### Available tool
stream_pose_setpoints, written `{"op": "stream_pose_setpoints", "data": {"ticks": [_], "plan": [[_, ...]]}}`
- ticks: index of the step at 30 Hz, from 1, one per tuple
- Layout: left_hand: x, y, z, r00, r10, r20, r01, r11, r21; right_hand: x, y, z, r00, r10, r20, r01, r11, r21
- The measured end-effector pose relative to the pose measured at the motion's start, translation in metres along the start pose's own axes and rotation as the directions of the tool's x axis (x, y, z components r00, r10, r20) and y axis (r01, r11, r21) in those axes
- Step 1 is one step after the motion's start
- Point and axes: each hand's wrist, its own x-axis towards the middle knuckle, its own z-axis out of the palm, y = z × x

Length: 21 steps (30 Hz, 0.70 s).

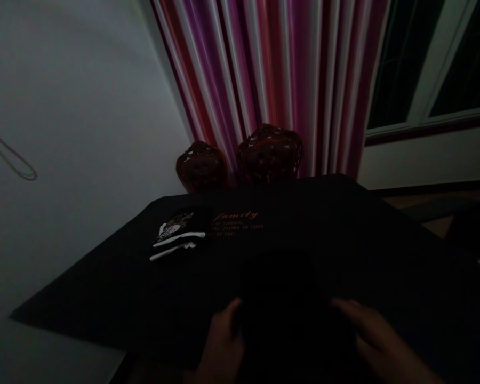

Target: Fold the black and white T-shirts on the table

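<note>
Head view very dim, left hand (pixel 221 346) and right hand (pixel 378 341) flanking dark cloth (pixel 282 304) (perhaps folded), grip indiscernible.

Under your left hand (pixel 220 346) and right hand (pixel 378 341): matt black cloth (pixel 284 298) on a matt black tablecloth (pixel 344 240) with orange lettering; folded printed fabric (pixel 178 234); satiny striped curtain (pixel 272 69); two carved, tufted chair backs (pixel 269 152); smooth wall (pixel 72 106).

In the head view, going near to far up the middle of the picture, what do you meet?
The person's left hand and right hand on a dark folded cloth → orange lettering on the black tablecloth → two carved dark red chair backs → pink and white striped curtain.
</note>
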Motion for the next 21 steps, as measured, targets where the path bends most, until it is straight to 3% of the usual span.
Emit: {"op": "stream_pose_setpoints", "data": {"ticks": [2, 5, 9, 12, 15, 17, 21], "plan": [[0.026, 0.021, -0.006, 0.98, -0.179, -0.083, 0.183, 0.982, 0.041, 0.023, -0.01, -0.011, 0.988, 0.126, -0.085, -0.131, 0.99, -0.053], [0.048, 0.034, -0.007, 0.947, -0.303, -0.106, 0.319, 0.93, 0.184, 0.036, -0.017, -0.01, 0.974, 0.187, -0.128, -0.204, 0.969, -0.14], [0.056, 0.03, 0.009, 0.939, -0.343, 0.008, 0.337, 0.927, 0.165, 0.025, -0.025, 0.01, 0.967, 0.222, -0.124, -0.248, 0.931, -0.268], [0.065, 0.04, 0.022, 0.948, -0.317, 0.036, 0.317, 0.948, -0.02, 0.017, -0.031, 0.01, 0.973, 0.211, -0.092, -0.223, 0.961, -0.161], [0.077, 0.073, 0.033, 0.96, -0.277, 0.04, 0.279, 0.938, -0.205, 0.008, -0.025, -0.019, 0.962, 0.245, -0.121, -0.238, 0.969, 0.064], [0.086, 0.105, 0.046, 0.976, -0.213, 0.041, 0.215, 0.932, -0.291, -0.006, -0.011, -0.05, 0.938, 0.281, -0.203, -0.259, 0.957, 0.128], [0.1, 0.175, 0.098, 0.994, -0.018, 0.107, 0.07, 0.86, -0.506, -0.055, 0.038, -0.109, 0.804, 0.428, -0.414, -0.444, 0.894, 0.063]]}}
